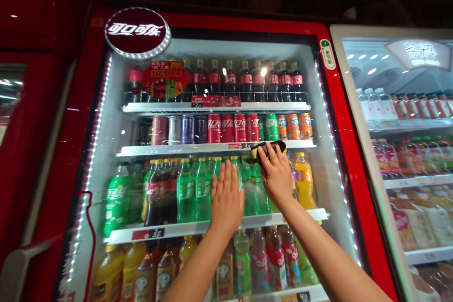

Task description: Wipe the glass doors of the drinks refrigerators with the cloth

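My left hand [226, 200] lies flat against the glass door [134, 207] of a red drinks fridge, fingers stretched upward, with nothing in it. Higher and to the right, my right hand [278, 174] has its fingers over a black and yellow glass wiper [267, 150] and presses it to the same door. Part of the wiper is hidden behind the fingers, so its full shape cannot be made out. Behind the glass, green bottles [203, 184] stand on the shelf at the height of my hands. A row of cans [226, 130] stands just above the wiper.
The fridge's red frame [348, 160] surrounds the glass. A lit oval sign [138, 33] sits at its top left. A second, white-framed drinks fridge [375, 170] stands at the right. At the lower left a grey handle [21, 264] sticks out.
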